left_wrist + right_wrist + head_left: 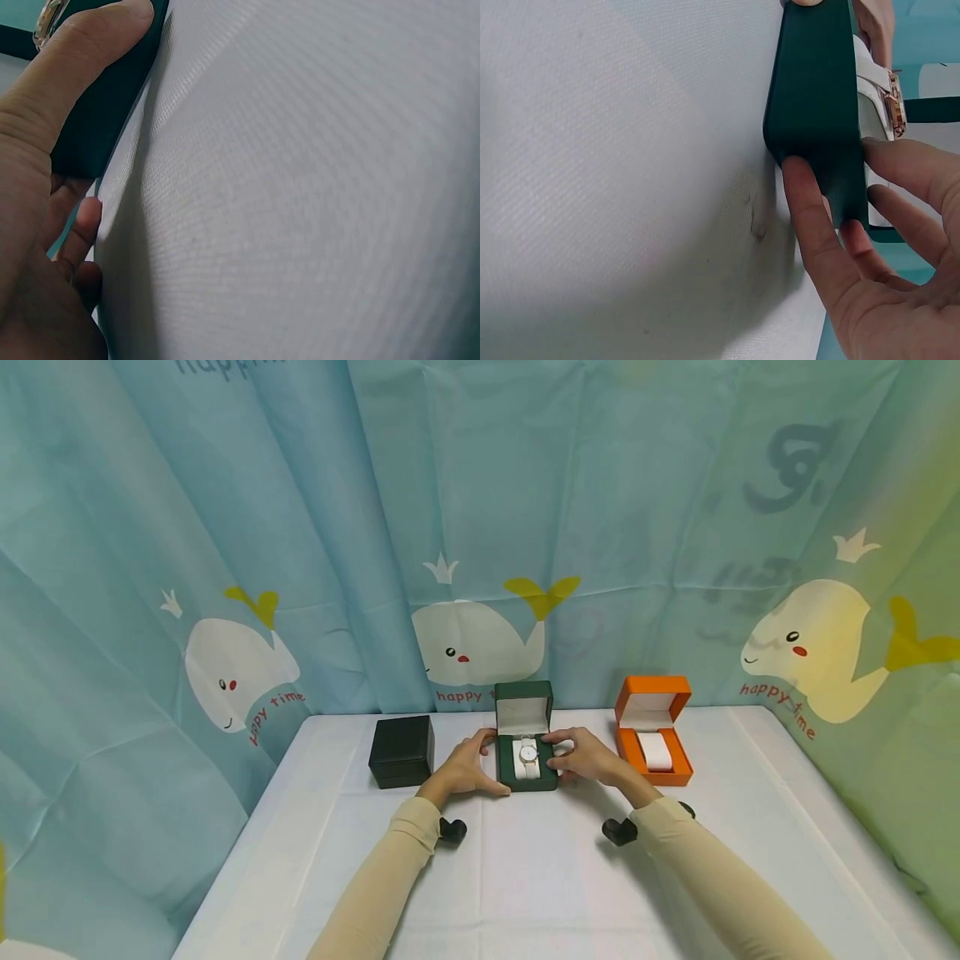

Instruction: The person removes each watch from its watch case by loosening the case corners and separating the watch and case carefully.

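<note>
An open green watch box [534, 785] stands upright on the white table, its lid raised at the back. Inside, a watch [528, 754] with a white strap and round pale dial sits around a white cushion. My left hand [467, 768] holds the box's left side, the thumb [97, 37] along the front wall and the other fingers around the side. On the opposite side, my right hand [588, 756] grips the right wall, with fingertips over the top rim and one digit [810, 202] low at the front corner.
Left of my hands is a closed black box [402, 752]. An open orange box [681, 774] with a white cushion [655, 752] stands to the right. Behind the white table [525, 877] hangs a blue curtain [637, 527] printed with whales.
</note>
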Demonstrator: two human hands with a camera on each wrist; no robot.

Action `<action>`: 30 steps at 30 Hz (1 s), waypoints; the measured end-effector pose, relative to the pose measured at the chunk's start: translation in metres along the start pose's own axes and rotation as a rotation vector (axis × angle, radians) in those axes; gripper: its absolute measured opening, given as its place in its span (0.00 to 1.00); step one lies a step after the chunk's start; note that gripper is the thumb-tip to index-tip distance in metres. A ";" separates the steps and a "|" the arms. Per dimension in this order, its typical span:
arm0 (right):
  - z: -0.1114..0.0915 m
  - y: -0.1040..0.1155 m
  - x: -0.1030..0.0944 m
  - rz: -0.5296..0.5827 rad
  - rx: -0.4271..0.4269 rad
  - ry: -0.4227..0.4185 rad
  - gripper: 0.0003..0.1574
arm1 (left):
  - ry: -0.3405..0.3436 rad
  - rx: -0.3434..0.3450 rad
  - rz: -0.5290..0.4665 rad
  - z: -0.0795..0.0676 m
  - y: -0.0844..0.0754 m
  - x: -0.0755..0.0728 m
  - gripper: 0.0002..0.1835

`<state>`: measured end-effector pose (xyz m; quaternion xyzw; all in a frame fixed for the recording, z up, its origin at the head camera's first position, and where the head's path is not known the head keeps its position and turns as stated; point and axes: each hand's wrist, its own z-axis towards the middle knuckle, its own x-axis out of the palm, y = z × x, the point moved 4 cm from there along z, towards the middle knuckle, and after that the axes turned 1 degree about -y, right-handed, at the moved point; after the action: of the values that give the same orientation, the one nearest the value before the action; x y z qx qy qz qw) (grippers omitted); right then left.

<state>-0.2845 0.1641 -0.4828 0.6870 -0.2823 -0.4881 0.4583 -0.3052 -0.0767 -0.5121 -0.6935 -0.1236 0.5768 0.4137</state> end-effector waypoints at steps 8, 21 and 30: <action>0.000 0.000 0.000 0.013 0.011 0.001 0.29 | 0.004 0.003 -0.001 0.000 0.001 0.000 0.59; -0.002 0.003 0.000 0.017 0.013 0.008 0.30 | 0.024 0.001 -0.003 -0.003 -0.006 -0.001 0.59; 0.001 0.002 0.001 0.011 0.026 0.007 0.30 | 0.036 -0.012 -0.005 -0.001 -0.003 -0.002 0.61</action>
<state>-0.2849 0.1619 -0.4820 0.6931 -0.2907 -0.4794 0.4531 -0.3034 -0.0766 -0.5086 -0.7057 -0.1214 0.5624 0.4134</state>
